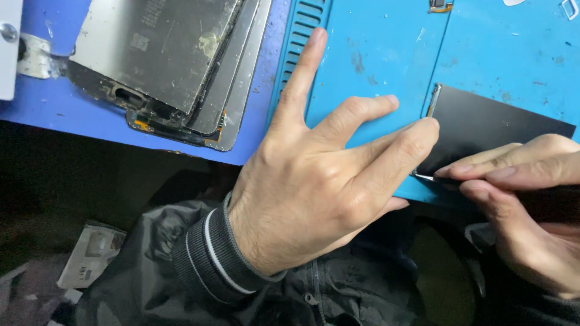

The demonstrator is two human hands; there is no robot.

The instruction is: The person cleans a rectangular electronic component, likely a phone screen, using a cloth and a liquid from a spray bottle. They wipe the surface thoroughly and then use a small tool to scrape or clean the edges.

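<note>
You're mid-pry — left hand (314, 181) spread flat, fingertips pinning the dark panel (489, 124) on the blue mat (374, 54), right hand (519, 199) pinching a thin tool (426, 177) at the panel's near-left corner — next likely needs a shallow, steady slide along that edge.

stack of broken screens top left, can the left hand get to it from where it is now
Probably yes. The left hand lies spread on the blue mat, holding nothing, and the stack of broken screens sits just beyond its fingertips with only open bench surface between.
</note>
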